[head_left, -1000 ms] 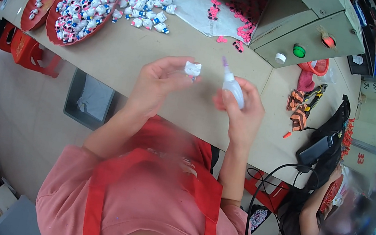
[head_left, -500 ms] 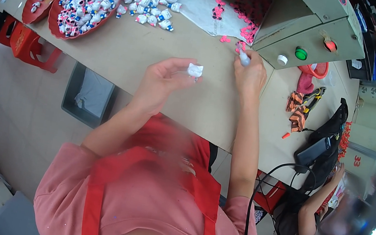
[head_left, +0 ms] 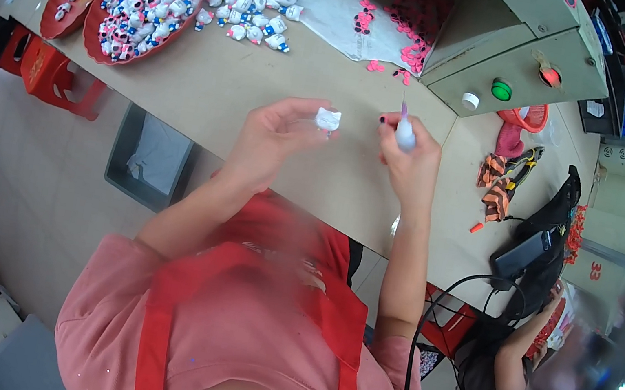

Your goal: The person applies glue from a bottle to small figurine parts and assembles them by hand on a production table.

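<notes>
Head view, centred on two bare hands above a beige, smooth tabletop [head_left: 259, 70]. At 11 o'clock from centre, the left hand [head_left: 274, 135] pinches a small white figurine with an eared head [head_left: 328, 119] between thumb and fingers, the figurine lying toward 12. At 2 o'clock, the right hand [head_left: 412, 155] is closed around a translucent squeeze bottle with a purple nozzle [head_left: 405, 134], tip toward 12, while its fingertips pinch a tiny dark piece [head_left: 382, 120]. Between 10 and 11 stands a red, scalloped oval tray [head_left: 93, 26] of similar figurines [head_left: 146, 6]; near 1, small pink-and-black pieces [head_left: 413, 51] lie on a white sheet [head_left: 329, 20].
</notes>
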`<state>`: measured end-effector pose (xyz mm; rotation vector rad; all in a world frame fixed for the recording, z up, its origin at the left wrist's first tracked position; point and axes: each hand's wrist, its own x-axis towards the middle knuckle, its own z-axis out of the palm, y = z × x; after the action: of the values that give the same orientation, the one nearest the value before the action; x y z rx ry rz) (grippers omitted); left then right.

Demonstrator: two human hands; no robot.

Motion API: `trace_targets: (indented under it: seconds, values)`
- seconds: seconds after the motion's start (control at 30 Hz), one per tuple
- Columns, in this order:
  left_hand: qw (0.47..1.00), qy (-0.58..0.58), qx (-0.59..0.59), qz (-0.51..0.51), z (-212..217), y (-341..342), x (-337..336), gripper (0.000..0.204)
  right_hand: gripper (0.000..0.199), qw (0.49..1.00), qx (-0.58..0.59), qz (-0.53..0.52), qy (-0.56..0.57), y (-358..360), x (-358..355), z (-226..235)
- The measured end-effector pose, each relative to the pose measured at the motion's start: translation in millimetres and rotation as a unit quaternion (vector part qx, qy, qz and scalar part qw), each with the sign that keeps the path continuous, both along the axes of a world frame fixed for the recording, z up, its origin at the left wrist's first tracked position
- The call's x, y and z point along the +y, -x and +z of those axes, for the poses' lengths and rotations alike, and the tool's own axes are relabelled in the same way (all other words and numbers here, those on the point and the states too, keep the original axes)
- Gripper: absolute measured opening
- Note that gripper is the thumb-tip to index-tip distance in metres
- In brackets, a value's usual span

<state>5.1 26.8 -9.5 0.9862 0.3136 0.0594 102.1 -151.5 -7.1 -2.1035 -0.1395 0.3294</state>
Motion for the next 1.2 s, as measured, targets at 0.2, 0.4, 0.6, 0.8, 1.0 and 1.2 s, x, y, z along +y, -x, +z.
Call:
trace_targets:
  seconds: [0.2, 0.4, 0.6, 0.8, 1.0, 1.2]
  values:
    - [0.996, -0.089, -0.022, -0.014, 7, 0, -8, 0.038, 0.007, 0.977, -0.029, 0.129, -0.166, 42, 22, 42]
    - [0.985, -0.151, -0.077, -0.017, 8, 4, -6, 0.033, 0.015, 0.985, 0.075, 0.105, -0.114, 30, 13, 42]
    - [0.976, -0.182, -0.104, -0.051, 10, 5, -5, 0.032, 0.017, 0.991, 0.045, 0.090, -0.090, 31, 13, 45]
    - [0.992, -0.078, -0.052, -0.080, 15, 5, -3, 0.026, 0.020, 0.992, 0.019, 0.059, -0.110, 41, 18, 43]
    - [0.998, -0.028, -0.050, 0.011, 16, 6, -25, 0.023, 0.023, 0.976, 0.068, 0.015, -0.207, 45, 15, 39]
    - [0.999, -0.024, -0.044, -0.011, 10, 7, -16, 0.023, 0.020, 0.978, 0.052, 0.042, -0.196, 45, 17, 37]
